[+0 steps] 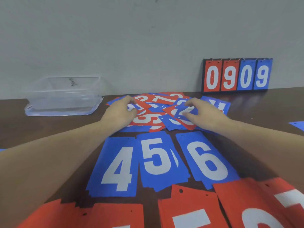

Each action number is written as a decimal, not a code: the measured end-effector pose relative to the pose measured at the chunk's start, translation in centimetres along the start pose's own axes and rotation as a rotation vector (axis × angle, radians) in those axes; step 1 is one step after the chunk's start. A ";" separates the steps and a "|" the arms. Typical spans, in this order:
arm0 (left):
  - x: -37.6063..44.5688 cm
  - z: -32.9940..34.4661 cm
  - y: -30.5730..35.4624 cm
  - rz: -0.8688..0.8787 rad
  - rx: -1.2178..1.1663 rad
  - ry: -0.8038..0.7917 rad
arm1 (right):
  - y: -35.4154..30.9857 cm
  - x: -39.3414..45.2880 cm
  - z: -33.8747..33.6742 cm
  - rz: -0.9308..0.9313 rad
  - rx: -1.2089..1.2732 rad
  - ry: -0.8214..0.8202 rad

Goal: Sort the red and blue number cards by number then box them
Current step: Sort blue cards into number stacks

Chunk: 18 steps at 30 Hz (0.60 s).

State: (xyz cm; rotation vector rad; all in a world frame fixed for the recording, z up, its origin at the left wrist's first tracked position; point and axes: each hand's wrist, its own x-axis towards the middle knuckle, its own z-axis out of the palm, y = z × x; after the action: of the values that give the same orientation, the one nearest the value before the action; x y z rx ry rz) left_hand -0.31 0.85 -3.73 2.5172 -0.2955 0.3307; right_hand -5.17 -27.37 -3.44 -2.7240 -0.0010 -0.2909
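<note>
A mixed heap of red and blue number cards lies at the middle of the brown table. My left hand rests on the heap's left side, its fingertips curled at a card edge. My right hand pinches a small blue card on the heap's right side. Nearer to me lie blue stacks showing 4, 5 and 6. Red stacks line the front edge. A clear plastic box stands open at the back left.
A flip scoreboard reading 0909 leans on the wall at the back right. A blue card lies just right of the heap, and another blue card edge shows at the far right. The grey wall closes off the back.
</note>
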 end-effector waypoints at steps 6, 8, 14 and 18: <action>2.9 1.5 -2.1 -0.085 0.092 -0.077 | 3.3 2.6 -0.2 0.081 -0.136 -0.132; 3.1 2.2 -2.7 -0.112 0.121 -0.137 | 3.8 2.7 0.1 0.078 -0.179 -0.158; 3.0 2.7 -3.2 -0.050 0.094 -0.067 | 3.3 2.4 -0.4 -0.023 -0.201 -0.087; 3.1 2.8 -2.8 -0.080 0.197 -0.078 | 3.3 2.6 0.0 0.002 -0.140 -0.177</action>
State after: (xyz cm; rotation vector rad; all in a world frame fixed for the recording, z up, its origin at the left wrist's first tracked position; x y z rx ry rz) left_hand 3.85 1.12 -6.49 2.7316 -0.2003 0.2407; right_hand -2.45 -30.48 -4.17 -2.8790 -0.0280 -0.0502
